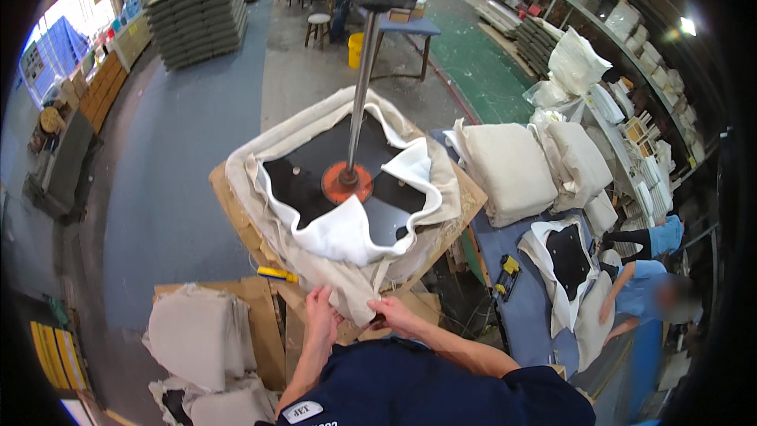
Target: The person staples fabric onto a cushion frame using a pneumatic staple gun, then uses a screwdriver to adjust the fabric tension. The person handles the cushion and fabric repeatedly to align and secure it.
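Observation:
A seat cushion in a beige fabric cover (276,130) sits upside down before me on a wooden board (465,213). Wavy white padding (339,229) stands up around its black base (296,189). A metal rod (361,87) with an orange-red disc (359,185) at its foot meets the middle of that base. At the near corner, my right hand (394,315) pinches the loose fabric edge. My left hand (322,314) is closed on the same fabric just left of it. A yellow-handled tool (276,274) lies by the board's near left edge.
Folded beige covers (197,335) are piled at lower left. To the right, a blue-topped table (505,244) holds beige cushions (505,166), a yellow-black tool (507,276) and another open cover (552,284). A co-worker in blue (643,292) bends over it. Stacked grey panels (197,20) stand far left.

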{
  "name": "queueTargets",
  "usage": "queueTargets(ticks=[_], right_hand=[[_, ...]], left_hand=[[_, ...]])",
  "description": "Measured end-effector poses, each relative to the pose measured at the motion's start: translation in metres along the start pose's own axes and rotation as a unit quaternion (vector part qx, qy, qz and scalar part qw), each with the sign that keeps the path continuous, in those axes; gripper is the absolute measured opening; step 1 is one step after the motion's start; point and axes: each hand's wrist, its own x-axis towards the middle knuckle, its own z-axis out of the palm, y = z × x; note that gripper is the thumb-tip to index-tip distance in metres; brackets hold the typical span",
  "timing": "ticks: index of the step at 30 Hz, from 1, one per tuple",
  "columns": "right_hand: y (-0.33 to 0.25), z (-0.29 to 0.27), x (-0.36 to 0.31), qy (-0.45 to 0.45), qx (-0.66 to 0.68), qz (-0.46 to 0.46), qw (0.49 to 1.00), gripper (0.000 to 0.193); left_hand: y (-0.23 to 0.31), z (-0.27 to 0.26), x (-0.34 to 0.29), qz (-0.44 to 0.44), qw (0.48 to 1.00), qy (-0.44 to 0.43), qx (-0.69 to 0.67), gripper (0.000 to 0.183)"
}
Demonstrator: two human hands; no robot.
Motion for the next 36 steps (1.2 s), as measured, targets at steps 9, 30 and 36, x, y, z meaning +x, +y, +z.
queueTargets(ticks=[9,30,36], right_hand=[[0.017,0.01,-0.002,0.0,0.145,0.034,0.989,0.041],[0.014,0.041,0.063,-0.002,-0.009,-0.077,0.997,0.059],[-0.006,0.047,0.047,-0.026,-0.14,-0.178,0.974,0.045]], left_hand=[[-0.022,-0.004,0.026,0.029,0.993,-0.069,0.088,0.048],[0.025,-0.025,0.007,0.163,0.884,0.003,0.438,0.059],[0.042,-0.019,-0.008,0.191,0.828,0.017,0.527,0.056]])
